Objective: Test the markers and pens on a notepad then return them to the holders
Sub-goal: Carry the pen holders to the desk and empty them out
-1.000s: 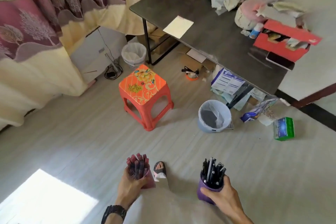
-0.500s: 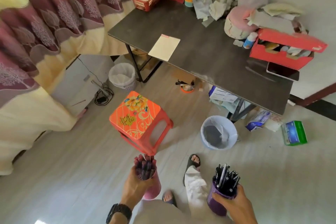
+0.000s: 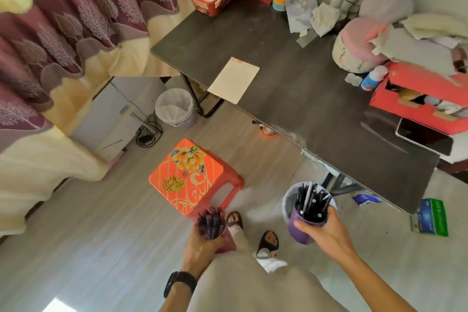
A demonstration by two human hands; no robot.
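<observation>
Nearest, grips with the left hand (image 3: 200, 240) a pink cylindrical holder (image 3: 226, 244) packed with dark maroon markers (image 3: 211, 220), fingers curled round its wall, up in the air above the pale wood-look floor (image 3: 101, 210). Grips with the right hand (image 3: 325, 229) a purple cylindrical holder (image 3: 302, 229) bristling with black pens (image 3: 311, 200), thumb and fingers wrapped round its body, held a little further forward. Stands just short of an orange flower-printed plastic stool (image 3: 187, 175), with a pale blue waste bin (image 3: 287, 204) on the floor below the purple holder. Looks, by judgement, like the carrying stage: both holders aloft, nothing drawn out, nothing tested yet. Further off, faces the cream rectangular notepad (image 3: 234, 83), flat near the front-left edge of the dark grey bench (image 3: 304, 109), well apart from both hands. Calls next for stepping past the stool, setting both holders upright on bare bench beside the notepad, then freeing one hand to pick a first marker. Worth keeping the holders level on the way, against spilling.
</observation>
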